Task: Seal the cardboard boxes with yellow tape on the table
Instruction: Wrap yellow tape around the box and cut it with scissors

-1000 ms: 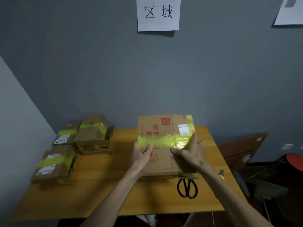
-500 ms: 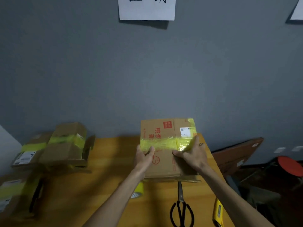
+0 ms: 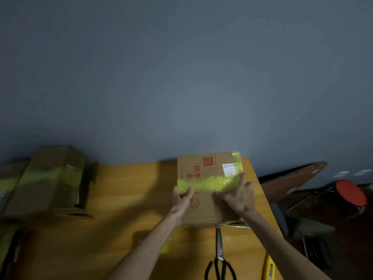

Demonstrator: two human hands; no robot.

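A cardboard box (image 3: 203, 213) with red print and a white label sits at the table's back right. A band of yellow tape (image 3: 203, 183) runs across its top. My left hand (image 3: 180, 199) lies on the box's left side, thumb against the tape band. My right hand (image 3: 239, 196) presses flat on the top right part, fingers spread over the tape's right end. A yellow tape roll (image 3: 165, 247) peeks out on the table under my left forearm, mostly hidden.
Black scissors (image 3: 219, 259) lie in front of the box. A yellow utility knife (image 3: 269, 267) rests near the wooden table (image 3: 125, 209) right edge. Taped boxes (image 3: 50, 178) are stacked at the left. A red stool (image 3: 351, 193) and leaning board (image 3: 290, 180) stand to the right.
The camera tilted down and to the right, so the left boxes slid toward the frame edge and the wall sign left the view. Both hands stay on the box, pressing the tape.
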